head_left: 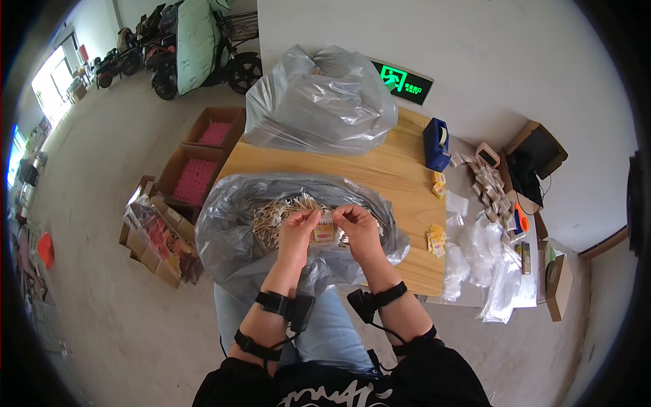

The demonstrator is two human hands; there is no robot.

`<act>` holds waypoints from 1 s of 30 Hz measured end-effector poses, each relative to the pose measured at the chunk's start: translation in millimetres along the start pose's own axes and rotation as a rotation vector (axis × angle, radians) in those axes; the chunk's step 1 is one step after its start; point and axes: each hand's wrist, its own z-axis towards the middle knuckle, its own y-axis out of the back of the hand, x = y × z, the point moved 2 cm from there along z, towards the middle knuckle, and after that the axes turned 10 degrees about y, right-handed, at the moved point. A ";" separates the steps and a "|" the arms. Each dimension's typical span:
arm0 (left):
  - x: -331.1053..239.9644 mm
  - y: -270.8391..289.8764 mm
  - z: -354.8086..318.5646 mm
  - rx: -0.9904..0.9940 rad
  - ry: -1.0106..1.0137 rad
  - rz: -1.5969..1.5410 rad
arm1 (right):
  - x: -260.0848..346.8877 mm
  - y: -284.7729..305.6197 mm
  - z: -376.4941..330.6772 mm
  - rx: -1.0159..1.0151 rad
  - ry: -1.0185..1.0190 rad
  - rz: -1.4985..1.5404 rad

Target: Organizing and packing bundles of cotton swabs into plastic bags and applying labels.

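Note:
Between my two hands, over an open grey plastic bag [227, 203], is a small clear packet with a yellow and white label [324, 234]. White tips show along its top. My left hand [296, 230] pinches its upper left corner, and my right hand [359, 227] pinches the upper right. Loose cotton swabs [271, 220] with wooden sticks fill the bag beneath my hands. The fingertips partly cover the packet's top edge, so whether it is sealed I cannot tell.
On the wooden table [407, 197] stand a blue tape dispenser [437, 144], small yellow cards [436, 239] and a large grey bag [319, 102]. Clear plastic bags [481, 251] and a pile of small packets [493, 190] lie right. Cardboard boxes [193, 169] flank the left.

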 end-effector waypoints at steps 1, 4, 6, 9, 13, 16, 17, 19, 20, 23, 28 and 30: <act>0.0 0.6 1.0 -0.006 0.006 -0.055 | 0.5 -1.8 0.5 -0.006 0.002 0.005; 0.1 0.1 2.8 -0.057 -0.020 -0.081 | -1.3 -5.4 2.2 -0.056 0.017 0.039; -2.1 -0.7 2.5 -0.056 -0.045 -0.063 | 4.6 -12.1 4.4 -0.079 0.008 0.081; -6.9 -3.2 1.2 -0.074 -0.080 -0.003 | -0.6 -7.1 7.0 -0.050 -0.027 0.050; -6.7 -1.5 3.6 -0.110 -0.125 0.060 | -5.4 -7.4 11.2 -0.028 -0.016 -0.020; -8.1 0.2 6.8 -0.183 -0.246 0.299 | -3.4 -11.0 15.8 -0.060 0.011 -0.113; -9.1 0.2 8.0 -0.187 -0.243 0.300 | -2.5 -12.2 17.6 -0.060 0.006 -0.112; -14.8 -3.8 9.2 -0.185 -0.490 0.653 | -0.6 -14.8 20.5 -0.013 0.008 -0.121; -17.9 -2.4 10.2 -0.189 -0.486 0.655 | 0.8 -14.8 21.4 -0.012 0.003 -0.118; -25.0 -2.6 10.5 -0.143 -0.528 0.842 | 1.9 -11.9 19.9 0.091 0.004 -0.163; -16.7 7.5 17.5 -0.272 -0.428 0.546 | -25.2 8.9 1.1 -0.043 -0.054 -0.040; -13.2 8.2 13.0 -0.286 -0.425 0.478 | -25.5 -1.2 -13.8 -0.058 -0.155 0.061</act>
